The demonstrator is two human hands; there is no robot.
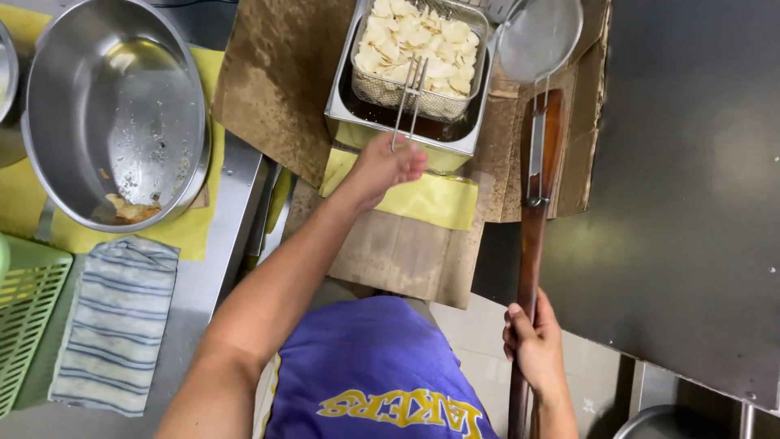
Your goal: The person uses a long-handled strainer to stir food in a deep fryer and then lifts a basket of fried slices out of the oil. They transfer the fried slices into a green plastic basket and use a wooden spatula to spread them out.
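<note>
On the left a green basket (24,317) and a striped towel (115,321) lie on the steel bench (211,276). Above them a big steel bowl (114,114) sits on yellow cloth (195,232), crumbs in its bottom. Next along, the left hand (382,169) has its grip closed round the wire handle (409,102) of the fry basket (418,53), which sits in the fryer (406,130), full of pale chips (414,41). Further right the right hand (532,345) has its grip wrapped round a long wooden pole (532,236) that carries a round mesh skimmer (539,36), held over the fryer's right edge.
</note>
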